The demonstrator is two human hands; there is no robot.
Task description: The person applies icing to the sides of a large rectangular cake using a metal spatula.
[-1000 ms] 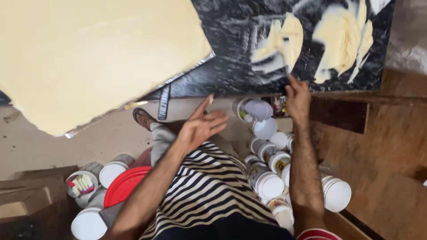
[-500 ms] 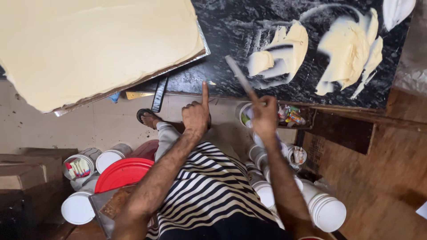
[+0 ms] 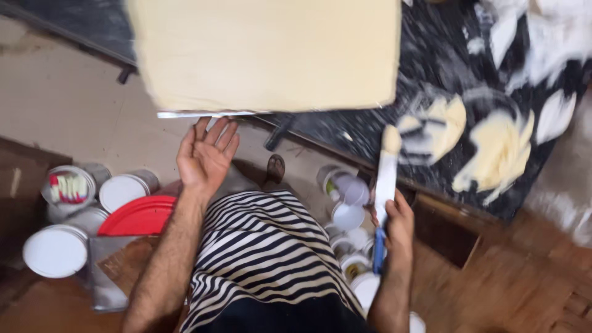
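Note:
My left hand (image 3: 206, 154) is open, palm up, fingers spread just under the lower edge of a large cream-coated board (image 3: 265, 52). My right hand (image 3: 398, 225) grips the blue handle of a putty knife (image 3: 386, 179), blade pointing up with cream paste on its tip. The blade reaches the edge of a black mixing slab (image 3: 444, 80) smeared with cream and white paste blobs (image 3: 499, 148).
Several white-lidded tins (image 3: 55, 250) and a red lid (image 3: 139, 216) stand at my left. More small tins (image 3: 345, 216) cluster by my right knee. My striped clothing (image 3: 259, 253) fills the lower middle. A sandal (image 3: 274, 168) lies on the floor ahead.
My left hand has opened from a pointing fist to a flat palm under the board. My right hand has lowered with the putty knife. The view has shifted so the board sits centre.

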